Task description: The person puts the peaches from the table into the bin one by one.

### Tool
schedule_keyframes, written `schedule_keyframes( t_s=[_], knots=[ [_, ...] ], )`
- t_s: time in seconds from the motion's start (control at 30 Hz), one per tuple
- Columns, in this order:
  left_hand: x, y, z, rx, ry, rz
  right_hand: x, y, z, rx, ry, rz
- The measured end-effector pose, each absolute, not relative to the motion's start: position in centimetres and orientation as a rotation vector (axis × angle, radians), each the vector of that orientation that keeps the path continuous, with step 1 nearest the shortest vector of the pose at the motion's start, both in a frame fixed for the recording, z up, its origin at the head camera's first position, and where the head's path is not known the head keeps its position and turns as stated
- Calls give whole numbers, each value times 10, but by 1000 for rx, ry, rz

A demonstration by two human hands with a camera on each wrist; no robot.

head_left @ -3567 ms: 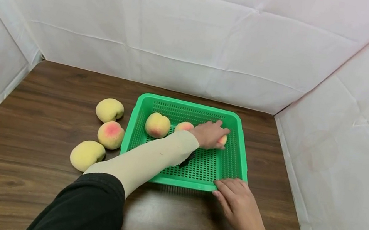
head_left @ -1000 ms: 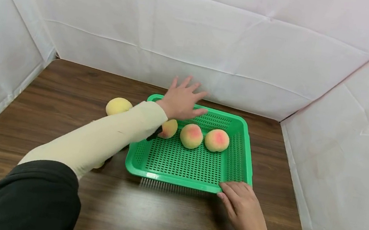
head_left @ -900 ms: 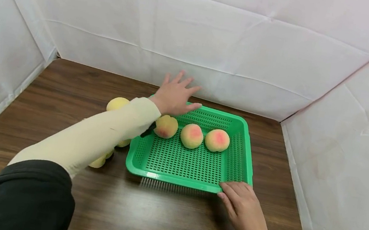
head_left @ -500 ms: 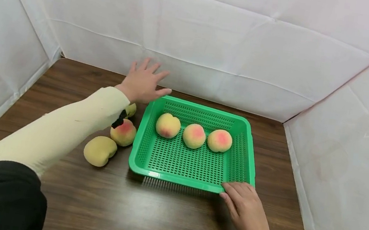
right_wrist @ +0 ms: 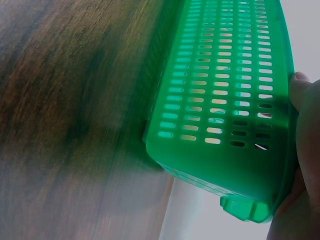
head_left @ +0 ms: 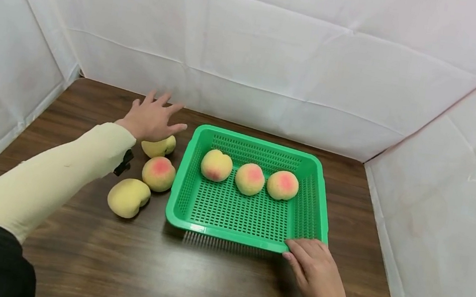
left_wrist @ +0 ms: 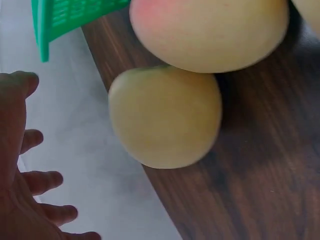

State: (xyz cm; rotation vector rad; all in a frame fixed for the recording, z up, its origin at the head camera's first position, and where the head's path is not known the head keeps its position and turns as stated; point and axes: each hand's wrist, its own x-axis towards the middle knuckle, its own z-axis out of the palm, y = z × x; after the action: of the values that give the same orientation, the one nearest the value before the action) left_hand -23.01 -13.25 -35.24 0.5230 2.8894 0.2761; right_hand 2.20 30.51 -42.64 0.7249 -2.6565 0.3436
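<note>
My left hand [head_left: 150, 118], fingers spread and holding nothing, hovers over the back edge of a yellow peach [head_left: 159, 147] on the table, partly hiding it. In the left wrist view that peach [left_wrist: 165, 120] lies beside my outstretched fingers. Closer to me are a blushed peach [head_left: 159, 174] and another yellow peach [head_left: 128, 198]. Three peaches stand in a row inside a green plastic basket [head_left: 226, 236]: left [head_left: 216, 165], middle [head_left: 249, 179] and right [head_left: 283, 185]. My right hand [head_left: 316, 274] grips the basket's near right corner, fingers over the rim; its thumb [right_wrist: 302, 92] shows in the right wrist view.
The brown wooden table [head_left: 184, 282] is bounded by a white sheet wall [head_left: 251, 45] at the back and others on the left [head_left: 5, 62] and right [head_left: 448, 196]. The basket stands right of the loose peaches.
My left hand has let go of the rightmost peach in the basket and swung left, out over the peaches on the table. The right hand keeps its grip on the basket corner.
</note>
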Motion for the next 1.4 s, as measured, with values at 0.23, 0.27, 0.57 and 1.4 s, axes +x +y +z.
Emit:
schedule_keyframes(
  t_s=[0.23,0.27,0.57,1.4],
  knots=[
    [-224,-135,-368,446,2790,307,21,306,-427,720,-2664,335],
    [-224,-135,-370,441,2780,306,21,305,-426,719,-2669,338],
    [-221,-130,-389,423,2704,287,20,306,-430,731,-2639,345],
    [-227,-139,-389,508,2765,284,20,305,-428,737,-2635,350]
  ],
)
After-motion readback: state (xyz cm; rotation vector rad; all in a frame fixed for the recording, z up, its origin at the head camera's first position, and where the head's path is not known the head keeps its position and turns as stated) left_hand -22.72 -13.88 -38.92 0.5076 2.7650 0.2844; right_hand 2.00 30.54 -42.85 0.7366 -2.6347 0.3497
